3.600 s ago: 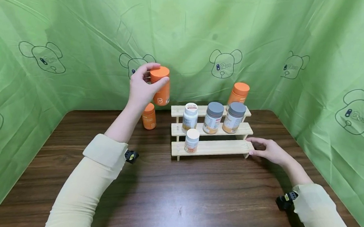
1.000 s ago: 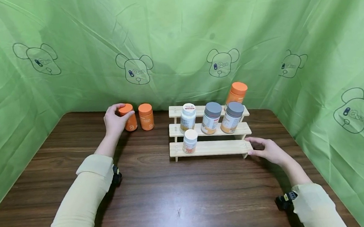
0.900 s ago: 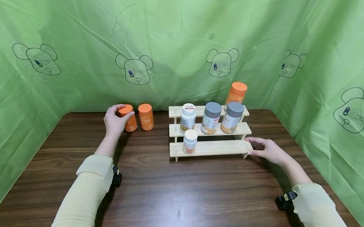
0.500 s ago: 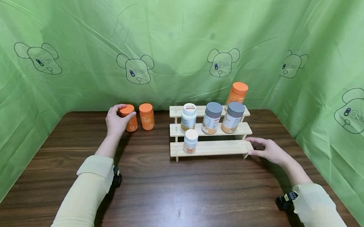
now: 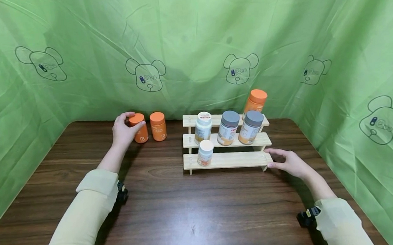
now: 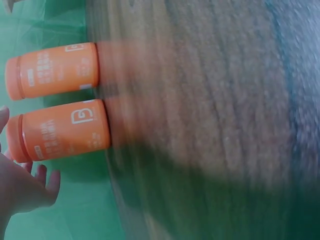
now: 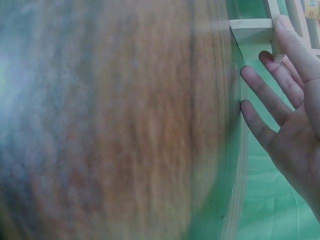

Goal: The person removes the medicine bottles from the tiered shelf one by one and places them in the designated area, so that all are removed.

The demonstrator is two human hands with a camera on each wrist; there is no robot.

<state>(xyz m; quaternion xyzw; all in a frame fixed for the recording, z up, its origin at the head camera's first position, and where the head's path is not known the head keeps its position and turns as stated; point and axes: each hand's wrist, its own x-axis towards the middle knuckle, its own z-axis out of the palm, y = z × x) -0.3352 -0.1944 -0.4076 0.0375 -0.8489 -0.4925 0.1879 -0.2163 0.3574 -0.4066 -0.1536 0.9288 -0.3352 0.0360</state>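
Note:
In the head view, my left hand (image 5: 123,131) is at an orange bottle (image 5: 142,133) standing on the table, thumb on the near side of its lid and fingers behind. The left wrist view shows that bottle (image 6: 62,131) upright, the other fingertips (image 6: 54,181) loose beside the lid. A second orange bottle (image 5: 158,129) stands just to its right. My right hand (image 5: 291,164) grips the right end of the three-tier wooden rack (image 5: 241,159). In the right wrist view, the thumb (image 7: 290,37) lies against the rack's end, the remaining fingers spread.
On the rack's lowest tier stands a small white bottle (image 5: 206,154). The middle tier bears a white bottle (image 5: 203,129) and two grey-lidded jars (image 5: 228,129). Another orange bottle (image 5: 256,100) is on the top tier. Green cloth (image 5: 189,34) encloses the brown table (image 5: 189,207).
Earlier my left hand held the orange bottle raised above the table; it was set down left of the other orange bottle. Lately the left forearm shifted slightly left. The right hand stayed at the rack.

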